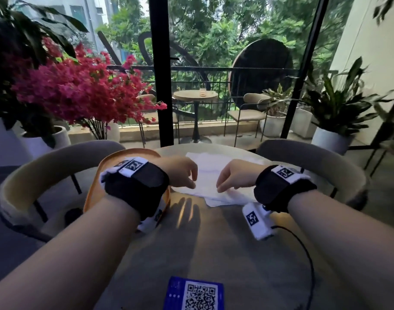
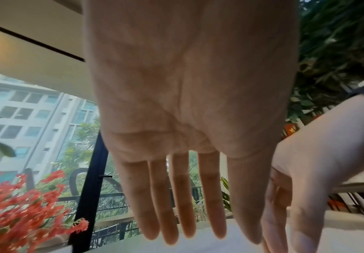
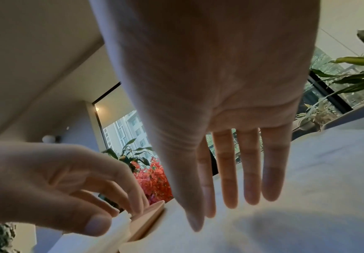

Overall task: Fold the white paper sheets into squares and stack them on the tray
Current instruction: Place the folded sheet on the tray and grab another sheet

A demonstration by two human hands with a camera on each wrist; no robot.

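The white paper sheets [image 1: 216, 175] lie flat in a loose pile toward the far edge of the round worktop [image 1: 214, 242], their near corner pointing at the person. That puts them within easy reach of both hands and just beside the orange tray [image 1: 115, 157], which sits at the worktop's left edge, so a finished square likely needs only a short carry. No folded square can be seen on the tray, though the left wrist hides much of it.

The left hand [image 1: 180, 173] hangs over the pile's left side and the right hand [image 1: 234, 177] over its right, the two close together. In both wrist views the fingers [image 2: 176, 202] are stretched nearly straight and a little spread, tips pointing down at the paper, gripping nothing; the right fingers [image 3: 250, 171] look the same. Whether the tips touch the sheet cannot be told. This palms-down pose looks suited to pinning or smoothing the top sheet before lifting an edge for a first fold.

A blue QR-code card [image 1: 193, 294] lies at the near edge of the worktop, well apart from the paper.
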